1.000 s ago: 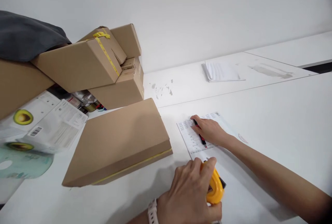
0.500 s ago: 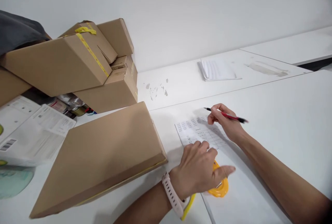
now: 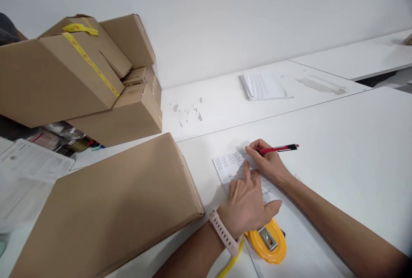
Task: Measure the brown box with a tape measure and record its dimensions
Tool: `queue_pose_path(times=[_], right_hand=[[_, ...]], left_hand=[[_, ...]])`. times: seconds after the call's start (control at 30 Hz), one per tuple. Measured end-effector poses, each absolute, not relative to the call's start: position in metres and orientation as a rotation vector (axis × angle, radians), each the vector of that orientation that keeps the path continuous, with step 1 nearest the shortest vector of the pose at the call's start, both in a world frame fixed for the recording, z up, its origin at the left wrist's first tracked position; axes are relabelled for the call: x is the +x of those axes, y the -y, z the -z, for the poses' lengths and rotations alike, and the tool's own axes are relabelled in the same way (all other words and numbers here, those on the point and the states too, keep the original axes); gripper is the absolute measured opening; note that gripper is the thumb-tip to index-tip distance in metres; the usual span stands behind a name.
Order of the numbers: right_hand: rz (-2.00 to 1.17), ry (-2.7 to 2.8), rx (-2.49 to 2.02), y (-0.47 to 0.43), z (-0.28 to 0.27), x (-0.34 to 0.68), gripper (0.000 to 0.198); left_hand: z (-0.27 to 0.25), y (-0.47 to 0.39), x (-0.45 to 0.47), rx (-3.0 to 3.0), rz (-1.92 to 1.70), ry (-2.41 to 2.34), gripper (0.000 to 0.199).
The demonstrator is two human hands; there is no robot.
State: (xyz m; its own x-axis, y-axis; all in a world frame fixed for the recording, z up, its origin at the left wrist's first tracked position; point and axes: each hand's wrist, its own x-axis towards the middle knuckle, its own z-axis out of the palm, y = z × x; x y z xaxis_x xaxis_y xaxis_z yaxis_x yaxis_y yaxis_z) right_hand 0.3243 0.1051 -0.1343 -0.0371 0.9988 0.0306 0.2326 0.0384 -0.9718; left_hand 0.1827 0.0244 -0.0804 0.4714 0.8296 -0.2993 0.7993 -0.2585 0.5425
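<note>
A printed sheet of paper (image 3: 230, 164) with handwriting on it lies on the white table. My right hand (image 3: 265, 160) grips a red and black pen (image 3: 280, 148) near the sheet's upper right; the pen's tip is hidden by the fingers. Across the sheet's lower part rests my left hand (image 3: 246, 200), its fingers spread and thumb out to the right, with a pink watch strap on the wrist. Just below that hand sits an orange tape measure (image 3: 268, 243), metal clip facing up. A yellow strip (image 3: 230, 265) runs out beneath the wrist.
A large cardboard box (image 3: 112, 200) lies left of my left hand. Behind it, several cardboard boxes (image 3: 77, 76) are piled against the wall. A stack of papers (image 3: 265, 85) lies toward the back. At far left are printed plastic packs (image 3: 35, 166).
My right hand has moved down and left onto the sheet, tilting the pen. My left hand has slid up the paper, off the tape measure, which now shows more fully.
</note>
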Motion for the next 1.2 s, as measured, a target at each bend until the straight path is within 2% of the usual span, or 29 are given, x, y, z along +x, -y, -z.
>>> queue_pose_path(times=[0.13,0.3,0.47,1.2], right_hand=[[-1.149,1.446,-1.308,-0.107,0.135,0.327,0.036],[-1.0,1.452,-1.452,-0.105,0.132,0.326,0.037],[-0.941,1.548,-1.467,-0.098,0.134,0.32,0.024],[-0.856,1.57,-1.495,-0.1,0.139,0.317,0.024]], left_hand=[[0.078,-0.028,0.183,2.077,-0.042,-1.345,0.08],[0.08,-0.03,0.184,2.078,-0.053,-1.344,0.081],[0.084,-0.03,0.184,2.107,-0.085,-1.345,0.077],[0.084,-0.031,0.184,2.125,-0.031,-1.351,0.086]])
